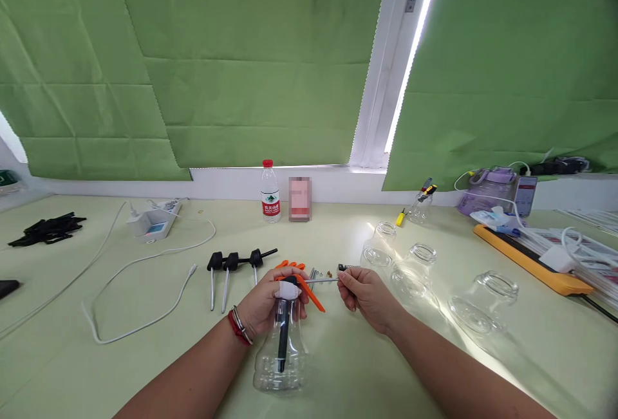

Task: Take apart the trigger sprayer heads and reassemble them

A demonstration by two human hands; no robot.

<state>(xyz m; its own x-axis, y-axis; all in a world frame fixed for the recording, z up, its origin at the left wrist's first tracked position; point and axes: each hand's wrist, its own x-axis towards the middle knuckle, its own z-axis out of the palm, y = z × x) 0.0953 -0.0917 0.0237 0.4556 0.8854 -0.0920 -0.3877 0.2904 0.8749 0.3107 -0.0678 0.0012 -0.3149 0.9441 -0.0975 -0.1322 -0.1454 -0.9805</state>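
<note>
My left hand is closed around the neck of a clear plastic spray bottle that lies on the table, its black pump head and orange trigger sticking out past my fingers. A bandage wraps one left finger. My right hand pinches the end of a thin metal rod that reaches from the pump head toward it. Small metal parts lie on the table just behind the rod.
Three black pump pieces with metal tubes lie left of my hands. Several empty clear bottles stand to the right. A water bottle stands by the wall, white cables and a power strip at left, an orange-edged board at right.
</note>
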